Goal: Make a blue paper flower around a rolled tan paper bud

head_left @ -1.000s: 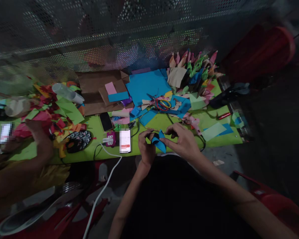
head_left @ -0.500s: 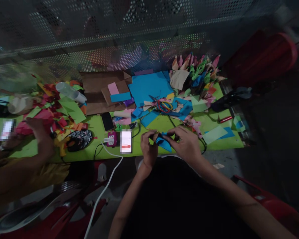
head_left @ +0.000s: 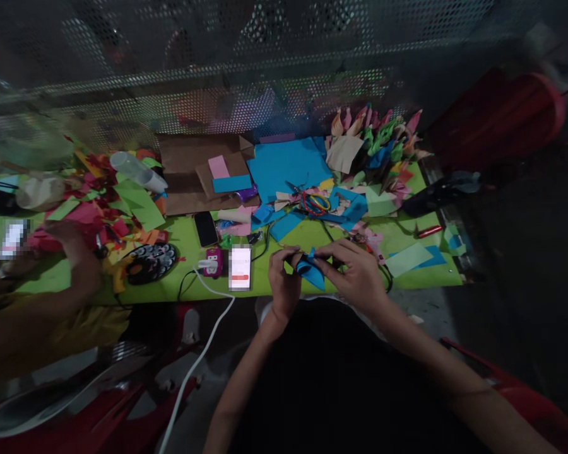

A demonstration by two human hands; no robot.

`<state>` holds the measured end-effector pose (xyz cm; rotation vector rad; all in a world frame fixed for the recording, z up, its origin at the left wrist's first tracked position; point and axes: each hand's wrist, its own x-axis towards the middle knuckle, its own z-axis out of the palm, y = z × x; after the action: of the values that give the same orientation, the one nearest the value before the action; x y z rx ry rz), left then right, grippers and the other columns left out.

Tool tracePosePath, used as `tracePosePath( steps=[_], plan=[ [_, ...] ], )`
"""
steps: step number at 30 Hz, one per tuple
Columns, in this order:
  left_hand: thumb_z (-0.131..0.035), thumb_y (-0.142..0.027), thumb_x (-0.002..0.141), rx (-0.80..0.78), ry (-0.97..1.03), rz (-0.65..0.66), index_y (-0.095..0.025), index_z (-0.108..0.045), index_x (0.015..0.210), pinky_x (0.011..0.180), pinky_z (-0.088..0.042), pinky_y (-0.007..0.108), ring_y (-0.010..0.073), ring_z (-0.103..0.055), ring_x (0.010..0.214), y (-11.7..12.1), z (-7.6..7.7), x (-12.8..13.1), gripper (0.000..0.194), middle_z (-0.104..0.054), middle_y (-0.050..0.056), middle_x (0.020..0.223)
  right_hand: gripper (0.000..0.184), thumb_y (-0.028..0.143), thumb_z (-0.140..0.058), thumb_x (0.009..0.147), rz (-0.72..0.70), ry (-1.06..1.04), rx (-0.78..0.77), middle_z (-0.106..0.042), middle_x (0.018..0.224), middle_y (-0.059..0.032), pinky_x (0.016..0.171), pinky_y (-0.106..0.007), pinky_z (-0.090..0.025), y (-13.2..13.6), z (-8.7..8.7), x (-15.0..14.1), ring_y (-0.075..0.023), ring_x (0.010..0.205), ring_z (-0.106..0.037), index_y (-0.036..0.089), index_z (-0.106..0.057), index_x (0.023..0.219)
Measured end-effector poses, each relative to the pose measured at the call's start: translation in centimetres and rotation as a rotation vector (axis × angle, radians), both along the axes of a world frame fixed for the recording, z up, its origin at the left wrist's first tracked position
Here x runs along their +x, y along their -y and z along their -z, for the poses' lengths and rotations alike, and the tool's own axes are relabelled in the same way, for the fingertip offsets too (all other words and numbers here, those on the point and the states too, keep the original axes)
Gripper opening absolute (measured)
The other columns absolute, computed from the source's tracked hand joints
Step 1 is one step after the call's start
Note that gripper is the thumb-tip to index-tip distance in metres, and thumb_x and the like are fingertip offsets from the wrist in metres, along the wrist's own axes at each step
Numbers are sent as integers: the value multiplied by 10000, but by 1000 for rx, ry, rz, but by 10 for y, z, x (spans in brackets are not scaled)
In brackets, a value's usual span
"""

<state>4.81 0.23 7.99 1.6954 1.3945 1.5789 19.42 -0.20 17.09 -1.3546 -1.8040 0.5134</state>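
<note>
A folded piece of blue paper point(head_left: 311, 275) is held between my two hands above the near edge of the green table. My left hand point(head_left: 284, 280) is closed on its left side, with the thumb and fingers pinching near the top. From the other side my right hand point(head_left: 353, 271) pinches the paper's upper right part. The lower end of the paper hangs free and tapers to a point. Beyond my hands lie scissors point(head_left: 315, 202) with red and yellow handles, among cut scraps of blue and pink paper.
A lit phone point(head_left: 240, 268) and a purple charger point(head_left: 211, 262) with a white cable lie left of my hands. Folded paper flowers point(head_left: 381, 135) stand at the back right. Blue sheets point(head_left: 288, 165) lie at the back. Another person's hand point(head_left: 69, 236) rests among red scraps.
The view has shifted very slightly. Both my hands keep their hold on the blue paper, with only a tiny change in its position.
</note>
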Motion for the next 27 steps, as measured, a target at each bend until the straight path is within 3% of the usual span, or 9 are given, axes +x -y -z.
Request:
tracePosePath(
  steps=[18, 27],
  plan=[
    [-615, -151, 910, -36, 13, 6, -213, -611, 1037, 866, -553, 325, 160, -678, 953, 2, -3, -1, 141, -714, 42, 981, 109, 260, -636, 918, -8, 140, 33, -716, 824, -48, 640, -289, -483, -6, -5, 0, -179, 758, -660, 221, -714, 852],
    [-643, -133, 881, -66, 2, 14, -206, -625, 1045, 862, -549, 325, 164, -669, 948, 2, -2, 0, 181, -706, 42, 969, 181, 222, -557, 964, -126, 452, 180, -695, 823, -55, 670, -312, -375, -8, -11, 6, -184, 762, -609, 208, -710, 867]
  ],
)
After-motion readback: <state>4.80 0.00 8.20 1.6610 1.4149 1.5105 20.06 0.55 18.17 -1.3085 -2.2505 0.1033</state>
